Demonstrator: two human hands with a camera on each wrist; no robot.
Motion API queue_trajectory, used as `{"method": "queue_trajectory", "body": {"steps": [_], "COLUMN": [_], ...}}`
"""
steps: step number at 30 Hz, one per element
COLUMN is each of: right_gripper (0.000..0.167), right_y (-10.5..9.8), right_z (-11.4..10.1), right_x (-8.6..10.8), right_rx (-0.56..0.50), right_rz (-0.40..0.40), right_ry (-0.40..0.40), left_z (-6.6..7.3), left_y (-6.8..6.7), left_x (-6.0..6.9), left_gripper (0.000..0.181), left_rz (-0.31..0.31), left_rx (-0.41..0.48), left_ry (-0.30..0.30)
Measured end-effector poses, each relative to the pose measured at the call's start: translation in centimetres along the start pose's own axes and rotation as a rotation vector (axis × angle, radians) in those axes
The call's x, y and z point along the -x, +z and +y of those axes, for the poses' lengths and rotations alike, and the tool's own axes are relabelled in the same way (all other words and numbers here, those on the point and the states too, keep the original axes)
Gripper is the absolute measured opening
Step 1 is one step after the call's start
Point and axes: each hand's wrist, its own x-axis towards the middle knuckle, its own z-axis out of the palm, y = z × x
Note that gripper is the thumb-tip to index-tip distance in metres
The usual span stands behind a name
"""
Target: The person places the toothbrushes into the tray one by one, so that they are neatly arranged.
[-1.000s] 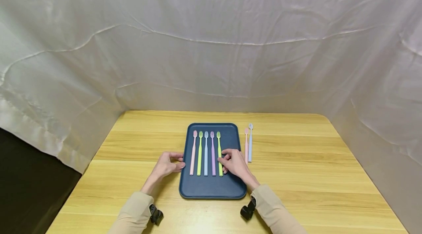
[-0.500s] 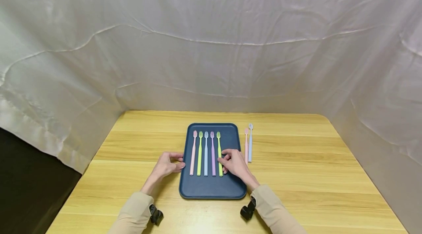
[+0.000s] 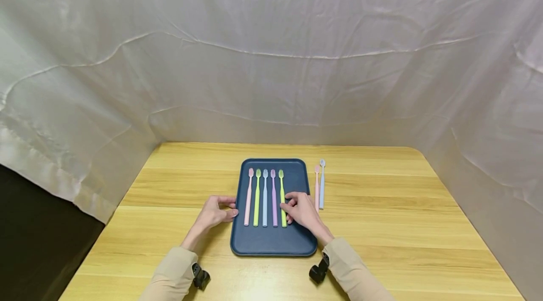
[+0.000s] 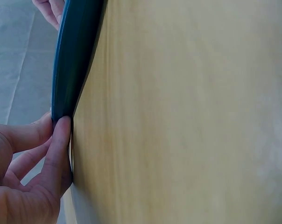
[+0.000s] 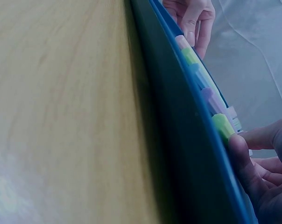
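A dark blue tray point(image 3: 273, 243) lies on the table, and toothbrushes stand side by side along it, heads pointing away. From the left come a pink toothbrush point(image 3: 248, 204), a green toothbrush point(image 3: 256, 202), a blue toothbrush point(image 3: 265, 202) and a purple toothbrush point(image 3: 274, 204). At the right of this row, my right hand point(image 3: 303, 210) pinches another yellow-green toothbrush point(image 3: 282, 190) by its handle, thumb and finger at either side; the right wrist view shows the thumb by its green end point(image 5: 222, 125). My left hand point(image 3: 214, 211) grips the tray's left rim between thumb and fingers point(image 4: 59, 144).
Beyond the tray's right side, a second pink toothbrush point(image 3: 316, 183) and a second blue toothbrush point(image 3: 322, 188) lie on the wooden table point(image 3: 403, 225). The pink one's lower end is partly behind my right hand. A pale curtain point(image 3: 271, 79) encloses the back and sides.
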Motion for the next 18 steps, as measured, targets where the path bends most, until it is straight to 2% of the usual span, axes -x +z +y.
{"method": "queue_trajectory", "body": {"steps": [18], "right_gripper": [0.038], "right_y": [0.08], "right_z": [0.05], "right_x": [0.07], "right_rx": [-0.015], "right_rz": [0.008], "right_ry": [-0.005], "left_z": [-0.05], "left_y": [-0.05], "left_x": [-0.01], "left_gripper": [0.043], "left_rz": [0.000], "left_rx": [0.006], "left_ry": [-0.007]}}
